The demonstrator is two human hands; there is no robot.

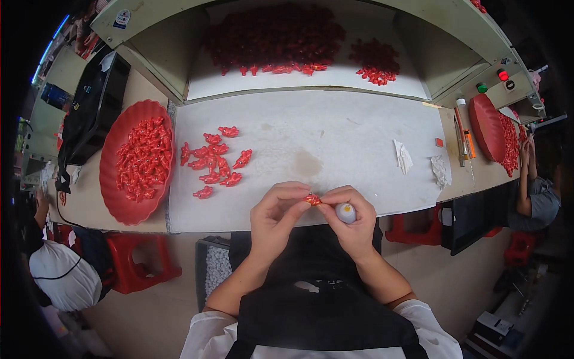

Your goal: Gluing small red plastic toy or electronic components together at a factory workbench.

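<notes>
Close to the front edge of the white-covered table, my left hand (272, 222) pinches a small glossy red figurine (312, 199) between thumb and fingertips. My right hand (359, 232) is closed, its fingertips meeting the figurine from the other side. A whitish, round-ended object (345, 213) with a yellow spot, perhaps a small bottle, is tucked in the right hand; its other end is hidden. Left of my hands lies a loose group of similar red figurines (209, 160) on the white sheet (359, 119).
A red scalloped tray (109, 173) full of red pieces stands at the left. Red heaps (275, 42) fill the hooded booth behind. Crumpled tissue (441, 172), pen-like tools (460, 140) and another red tray (485, 125) are at the right. Other people work at both sides.
</notes>
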